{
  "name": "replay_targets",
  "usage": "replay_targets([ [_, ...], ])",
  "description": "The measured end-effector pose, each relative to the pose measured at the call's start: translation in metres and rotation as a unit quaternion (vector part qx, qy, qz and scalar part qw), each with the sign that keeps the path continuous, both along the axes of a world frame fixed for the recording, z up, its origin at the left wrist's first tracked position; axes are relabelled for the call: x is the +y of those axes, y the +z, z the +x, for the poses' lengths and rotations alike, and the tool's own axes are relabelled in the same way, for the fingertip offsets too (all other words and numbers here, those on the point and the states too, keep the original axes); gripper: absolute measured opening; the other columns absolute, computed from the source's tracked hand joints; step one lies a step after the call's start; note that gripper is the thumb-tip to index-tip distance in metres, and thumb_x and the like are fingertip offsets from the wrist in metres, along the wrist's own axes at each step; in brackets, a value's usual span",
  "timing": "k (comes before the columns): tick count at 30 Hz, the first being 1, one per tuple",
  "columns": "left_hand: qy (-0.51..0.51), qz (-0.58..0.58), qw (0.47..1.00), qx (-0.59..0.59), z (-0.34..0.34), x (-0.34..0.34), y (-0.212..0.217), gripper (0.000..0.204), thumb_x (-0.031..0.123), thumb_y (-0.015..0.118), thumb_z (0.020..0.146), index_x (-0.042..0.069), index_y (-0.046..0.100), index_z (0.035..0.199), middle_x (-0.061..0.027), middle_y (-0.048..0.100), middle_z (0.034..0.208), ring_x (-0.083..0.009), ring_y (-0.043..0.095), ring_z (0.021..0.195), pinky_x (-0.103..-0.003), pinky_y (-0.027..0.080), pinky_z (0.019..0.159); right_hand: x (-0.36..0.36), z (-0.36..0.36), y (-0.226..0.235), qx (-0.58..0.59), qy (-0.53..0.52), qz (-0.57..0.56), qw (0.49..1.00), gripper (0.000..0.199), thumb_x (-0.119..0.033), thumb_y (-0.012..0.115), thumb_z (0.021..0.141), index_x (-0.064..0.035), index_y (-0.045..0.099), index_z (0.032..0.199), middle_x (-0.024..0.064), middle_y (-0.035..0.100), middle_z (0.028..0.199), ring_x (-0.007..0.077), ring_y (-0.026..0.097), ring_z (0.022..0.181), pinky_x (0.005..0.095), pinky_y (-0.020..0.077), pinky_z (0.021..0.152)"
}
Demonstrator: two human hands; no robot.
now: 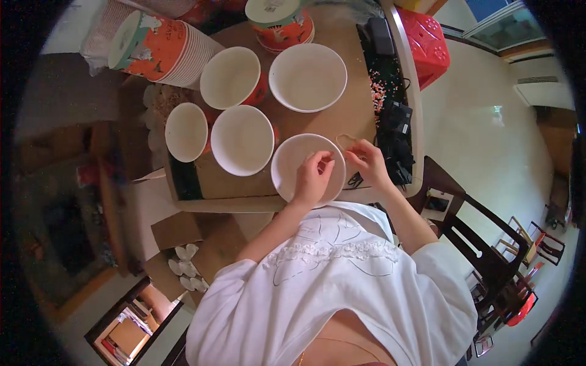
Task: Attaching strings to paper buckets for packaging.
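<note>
Close to me at the table's front edge stands a white-lined paper tub [285, 165], its mouth facing up. My left hand [314, 175] is over its opening with the fingers curled together; what they hold, if anything, is hidden. At the tub's right rim, my right hand [367, 162] has its thumb and fingers pinched. A thin tan loop of cord [343, 136] sticks up from those fingers. Beyond the hands are several similar tubs, among them one at the middle left [242, 141] and a larger one [307, 77] farther back.
A nested stack of orange printed tubs [168, 49] lies tilted at the far left. Another orange tub with a lid [282, 24] stands at the back. Black adapters and cables [397, 140] and small scattered beads [378, 91] line the right side. A red stool [421, 46] stands beyond.
</note>
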State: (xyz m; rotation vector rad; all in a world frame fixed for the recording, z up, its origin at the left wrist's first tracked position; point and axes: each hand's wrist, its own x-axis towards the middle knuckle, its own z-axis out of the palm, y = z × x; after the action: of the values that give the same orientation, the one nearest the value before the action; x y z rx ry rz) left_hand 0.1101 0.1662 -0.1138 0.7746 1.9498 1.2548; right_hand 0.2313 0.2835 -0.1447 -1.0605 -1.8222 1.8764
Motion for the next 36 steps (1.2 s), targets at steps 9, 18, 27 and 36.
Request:
replay_targets([
  [9, -0.047, -0.038, 0.982, 0.180, -0.004, 0.002, 0.004, 0.016, 0.009, 0.065, 0.077, 0.003, 0.063, 0.091, -0.0076, 0.060, 0.082, -0.0186, 0.059, 0.064, -0.030, 0.047, 0.060, -0.007, -0.008, 0.009, -0.005, 0.007, -0.099, 0.995, 0.009, -0.006, 0.061, 0.085, -0.0015, 0.057, 0.091, 0.0015, 0.063, 0.080, 0.0090, 0.058, 0.073, 0.0218, 0.0465, 0.064],
  [18, -0.087, -0.005, 0.950, 0.301, -0.004, 0.005, 0.008, 0.008, 0.009, 0.063, 0.077, 0.004, 0.060, 0.084, -0.0105, 0.059, 0.082, -0.0289, 0.058, 0.073, -0.038, 0.046, 0.066, -0.006, -0.007, 0.005, 0.004, 0.052, -0.020, 0.998, 0.010, -0.002, 0.060, 0.083, -0.0023, 0.058, 0.093, 0.0022, 0.061, 0.083, 0.0078, 0.057, 0.076, 0.0223, 0.0469, 0.065],
  [27, 0.112, -0.069, 0.839, -0.528, -0.021, -0.001, 0.004, 0.011, 0.014, 0.045, 0.092, 0.004, 0.050, 0.090, -0.0147, 0.062, 0.088, -0.0217, 0.062, 0.068, -0.034, 0.052, 0.059, -0.045, -0.001, 0.098, -0.043, 0.251, 0.239, 0.937, 0.012, -0.011, 0.057, 0.080, -0.0088, 0.058, 0.092, 0.0122, 0.060, 0.087, 0.0327, 0.060, 0.080, 0.0401, 0.0499, 0.066],
  [36, -0.012, 0.010, 0.955, -0.297, -0.022, -0.014, -0.012, 0.013, 0.017, 0.046, 0.093, 0.004, 0.045, 0.091, -0.0041, 0.053, 0.070, -0.0124, 0.047, 0.051, -0.023, 0.037, 0.048, 0.010, -0.041, 0.089, -0.042, 0.219, 0.309, 0.925, 0.009, -0.010, 0.057, 0.080, -0.0052, 0.059, 0.087, 0.0118, 0.054, 0.085, 0.0312, 0.058, 0.078, 0.0406, 0.0488, 0.066],
])
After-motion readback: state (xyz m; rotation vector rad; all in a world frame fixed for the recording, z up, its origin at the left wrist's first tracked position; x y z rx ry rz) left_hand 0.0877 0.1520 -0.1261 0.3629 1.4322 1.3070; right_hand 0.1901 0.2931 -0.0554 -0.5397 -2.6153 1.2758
